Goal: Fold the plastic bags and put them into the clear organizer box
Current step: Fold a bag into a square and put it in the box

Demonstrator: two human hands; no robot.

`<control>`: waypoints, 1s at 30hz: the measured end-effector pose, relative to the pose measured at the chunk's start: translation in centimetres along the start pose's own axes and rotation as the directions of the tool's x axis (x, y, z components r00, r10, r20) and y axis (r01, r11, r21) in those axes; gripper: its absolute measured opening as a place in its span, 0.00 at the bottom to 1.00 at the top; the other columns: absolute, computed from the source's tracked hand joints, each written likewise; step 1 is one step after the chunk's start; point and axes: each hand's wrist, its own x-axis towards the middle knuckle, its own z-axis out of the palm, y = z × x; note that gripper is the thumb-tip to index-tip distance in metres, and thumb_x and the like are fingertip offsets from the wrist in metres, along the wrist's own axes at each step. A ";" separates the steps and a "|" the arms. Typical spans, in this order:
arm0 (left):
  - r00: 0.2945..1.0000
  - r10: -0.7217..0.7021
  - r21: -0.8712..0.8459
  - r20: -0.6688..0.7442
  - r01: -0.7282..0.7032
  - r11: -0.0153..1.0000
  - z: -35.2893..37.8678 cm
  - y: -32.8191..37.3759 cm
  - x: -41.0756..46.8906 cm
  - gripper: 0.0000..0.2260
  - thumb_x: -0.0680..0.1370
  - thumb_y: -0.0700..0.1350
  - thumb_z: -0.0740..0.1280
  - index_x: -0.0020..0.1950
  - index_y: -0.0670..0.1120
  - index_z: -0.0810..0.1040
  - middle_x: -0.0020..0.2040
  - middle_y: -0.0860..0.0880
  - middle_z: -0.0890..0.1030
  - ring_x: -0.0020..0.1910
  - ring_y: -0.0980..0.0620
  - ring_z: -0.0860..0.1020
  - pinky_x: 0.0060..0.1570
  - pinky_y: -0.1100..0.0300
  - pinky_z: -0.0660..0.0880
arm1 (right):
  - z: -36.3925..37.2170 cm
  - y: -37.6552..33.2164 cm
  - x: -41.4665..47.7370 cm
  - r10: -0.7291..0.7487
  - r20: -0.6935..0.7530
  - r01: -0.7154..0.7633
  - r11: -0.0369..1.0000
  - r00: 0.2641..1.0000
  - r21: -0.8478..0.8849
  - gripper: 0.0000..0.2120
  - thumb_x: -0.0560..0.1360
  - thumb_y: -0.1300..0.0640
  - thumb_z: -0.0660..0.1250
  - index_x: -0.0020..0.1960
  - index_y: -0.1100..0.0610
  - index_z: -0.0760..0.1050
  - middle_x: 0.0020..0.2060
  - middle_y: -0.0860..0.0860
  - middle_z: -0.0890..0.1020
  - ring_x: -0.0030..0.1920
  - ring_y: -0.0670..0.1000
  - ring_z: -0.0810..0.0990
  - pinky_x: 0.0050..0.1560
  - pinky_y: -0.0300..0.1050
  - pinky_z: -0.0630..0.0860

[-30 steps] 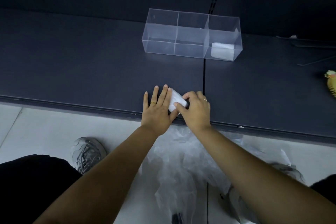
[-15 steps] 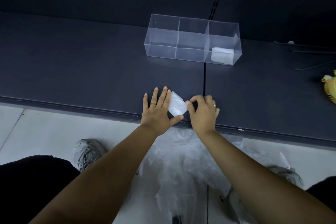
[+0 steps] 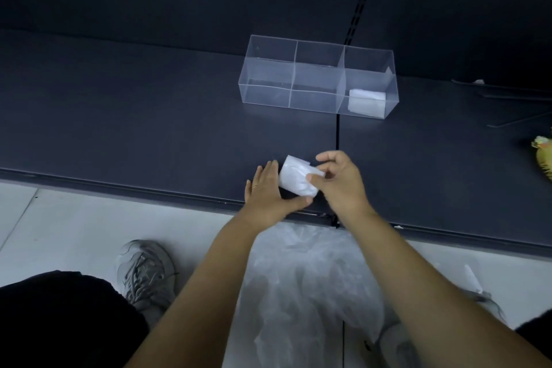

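A small folded white plastic bag (image 3: 295, 179) lies near the front edge of the dark shelf (image 3: 149, 128). My right hand (image 3: 340, 182) pinches its right end between thumb and fingers. My left hand (image 3: 268, 194) lies beside its left side, fingers straight, thumb under the bag's near edge. Farther back stands the clear organizer box (image 3: 316, 81) with three compartments. Another folded white bag (image 3: 366, 102) sits in the right compartment; the other two look empty.
Loose clear plastic bags (image 3: 310, 284) are heaped on the pale floor between my grey shoes (image 3: 146, 272). A yellow-green object (image 3: 543, 155) lies at the shelf's right edge. Thin rods (image 3: 507, 92) lie at the back right. A seam runs down the shelf.
My right hand has risen off the shelf and now pinches the folded bag's right end. The bag has tilted and bulged. My left hand's fingers have drawn together beside it.
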 end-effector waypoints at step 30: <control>0.923 0.324 0.711 -0.207 -0.086 0.698 3.7 -0.8 5.1 0.33 0.78 0.64 0.35 0.79 0.49 0.46 0.79 0.49 0.48 0.78 0.49 0.44 0.76 0.46 0.42 | -11.6 -4.9 19.8 -0.073 -0.375 -0.237 0.660 0.924 -0.713 0.15 0.71 0.53 0.73 0.55 0.57 0.79 0.55 0.55 0.81 0.56 0.56 0.79 0.55 0.46 0.74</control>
